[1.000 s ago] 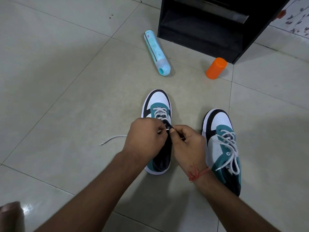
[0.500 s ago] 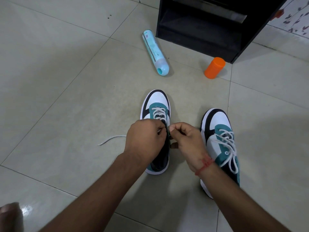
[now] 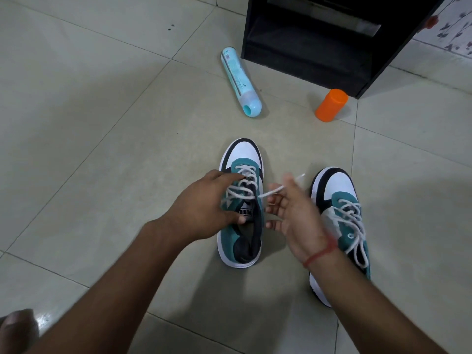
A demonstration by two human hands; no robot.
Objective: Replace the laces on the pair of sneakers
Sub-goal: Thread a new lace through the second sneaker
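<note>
Sneakers side by side on the tiled floor (image 3: 89,139), toes pointing away from the person. Left sneaker (image 3: 241,200) partly laced; right sneaker (image 3: 339,215) fully laced, bow lying over its tongue. Left hand (image 3: 204,208) on the left sneaker: fingers (image 3: 229,178) curled over the lacing at the eyelets, thumb at the tongue label, gripping the upper. Right hand (image 3: 293,213) just beside it, between the two shoes, palm up, motion-blurred. White lace (image 3: 270,194) runs from the left sneaker's eyelets across the right hand's fingers (image 3: 274,200), free tip sticking out past them. Fingers half open, loosely bent; can't tell whether they pinch the lace or it just lies on them. Farther off: light-blue tube (image 3: 240,83) lying flat, orange cup (image 3: 331,105), black cabinet (image 3: 319,42).
</note>
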